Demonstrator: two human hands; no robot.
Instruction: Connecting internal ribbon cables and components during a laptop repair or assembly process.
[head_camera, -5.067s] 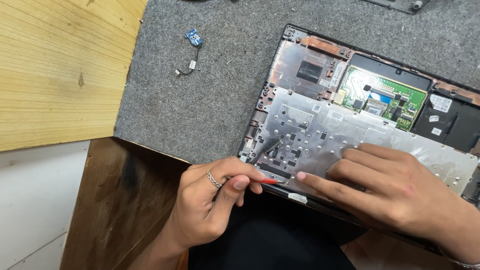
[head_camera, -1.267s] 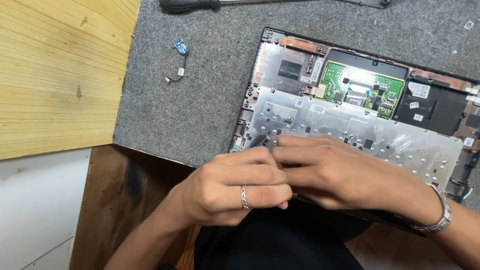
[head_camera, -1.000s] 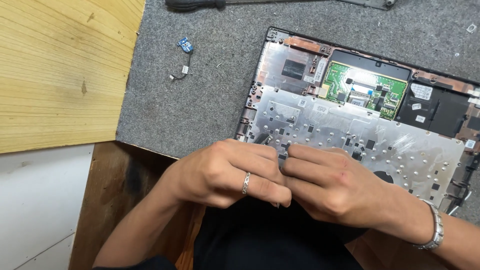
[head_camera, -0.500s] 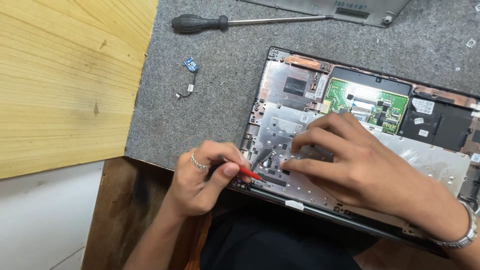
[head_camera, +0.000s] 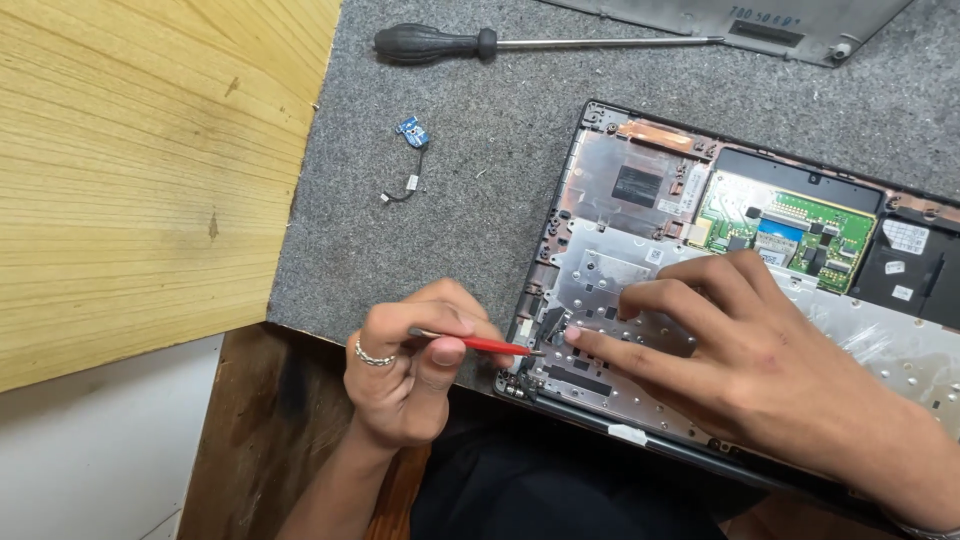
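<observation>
An opened laptop base (head_camera: 640, 190) lies on a grey felt mat (head_camera: 500, 200), its silver keyboard backplate (head_camera: 610, 275) and green circuit board (head_camera: 790, 225) exposed. My left hand (head_camera: 415, 370), wearing a ring, pinches a thin red-handled tool (head_camera: 480, 345) whose tip touches the backplate's near left corner. My right hand (head_camera: 740, 350) rests flat on the backplate, its index fingertip pressing down right beside the tool's tip.
A black-handled screwdriver (head_camera: 440, 43) lies at the far edge of the mat. A small blue part on a short cable (head_camera: 410, 135) sits left of the laptop. A grey cover panel (head_camera: 740, 20) is at the top. A wooden board (head_camera: 140, 170) borders the mat's left.
My hands came apart from where they were clasped together over the near edge. The left one now holds the red tool at the backplate's corner, and the right lies spread on the plate.
</observation>
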